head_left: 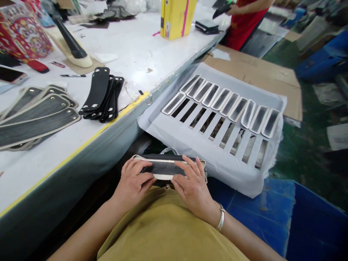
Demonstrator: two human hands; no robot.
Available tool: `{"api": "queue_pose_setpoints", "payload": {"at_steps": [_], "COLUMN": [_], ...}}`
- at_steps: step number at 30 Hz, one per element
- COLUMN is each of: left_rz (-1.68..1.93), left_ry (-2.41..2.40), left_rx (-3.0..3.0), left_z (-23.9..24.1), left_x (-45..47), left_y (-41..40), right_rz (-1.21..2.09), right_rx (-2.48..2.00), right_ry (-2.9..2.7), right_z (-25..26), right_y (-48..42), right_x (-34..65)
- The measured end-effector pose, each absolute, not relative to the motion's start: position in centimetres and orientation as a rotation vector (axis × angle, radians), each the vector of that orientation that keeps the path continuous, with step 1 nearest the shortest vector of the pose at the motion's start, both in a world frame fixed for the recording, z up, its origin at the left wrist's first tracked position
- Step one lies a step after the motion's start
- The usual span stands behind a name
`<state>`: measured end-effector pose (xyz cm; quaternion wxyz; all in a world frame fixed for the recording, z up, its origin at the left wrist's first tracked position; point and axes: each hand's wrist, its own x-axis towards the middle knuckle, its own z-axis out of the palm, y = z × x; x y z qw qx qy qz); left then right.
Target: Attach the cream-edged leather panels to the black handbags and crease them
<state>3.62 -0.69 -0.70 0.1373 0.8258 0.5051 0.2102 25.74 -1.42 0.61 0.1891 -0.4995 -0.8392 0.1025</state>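
Close to my body I hold a dark, elongated piece with off-white edges (165,168) level between both hands. My left hand (135,180) grips its left end, fingers over the dark face and thumb along the near edge. At the right end my right hand (193,183) is closed on it the same way, fingers bent over the top. The underside is hidden. Beyond, a white slotted sheet (172,127) carries a row of small dark panels with white borders (222,99).
On the white table (136,54) at left lie black straps with metal studs (99,88) and pale-edged dark strips (40,119). Behind them are a brush (72,45) and a yellow box (176,20). A co-worker in red (244,21) stands far right; blue bins (261,214) sit below.
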Motion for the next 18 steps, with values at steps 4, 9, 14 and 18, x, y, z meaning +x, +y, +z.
{"api": "queue_pose_setpoints", "payload": {"at_steps": [4, 9, 14, 18], "left_rz": [0.575, 0.514, 0.413, 0.407], "left_ry": [1.464, 1.49, 1.522, 1.579], "left_rx": [2.37, 2.38, 2.416, 2.451], "left_z": [-0.5, -0.1, 0.4, 0.5], "left_x": [3.9, 4.4, 5.3, 5.1], "left_y": [-0.5, -0.3, -0.3, -0.2], "right_rz": [0.305, 0.299, 0.312, 0.309], "right_rx": [-1.42, -1.453, -1.508, -1.51], "right_ry": [-2.371, -2.381, -2.407, -2.444], "right_z": [0.8, 1.0, 1.3, 1.6], "right_y": [-1.2, -1.0, -0.8, -0.7], "right_x": [25.3, 24.8, 24.3, 24.0]}}
